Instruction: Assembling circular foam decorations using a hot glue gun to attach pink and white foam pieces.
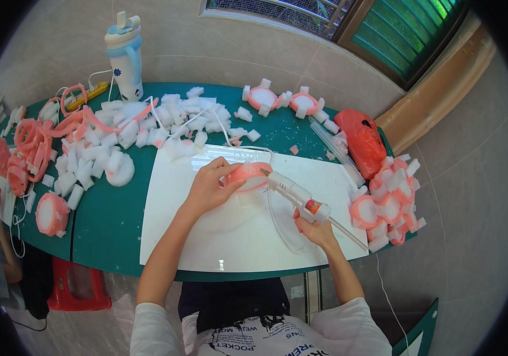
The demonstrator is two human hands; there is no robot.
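Note:
In my left hand (208, 187) is a pink foam ring (247, 172), gripped at its left side between thumb and fingers above a white board (197, 240). My right hand (315, 229) is wrapped round the handle of a white hot glue gun (289, 191). The gun's nozzle points up and left, close against the ring's right side; whether it touches cannot be told. A clear glue stick (347, 232) juts from the gun's back end toward the board's right corner.
White foam blocks (177, 115) and pink foam strips (32, 139) pile at the left. Finished-looking pink rings with white blocks (391, 202) stack at the right, beside a red plastic bag (360, 139). A tumbler (125, 62) stands behind. Another person's arm (5, 237) shows far left.

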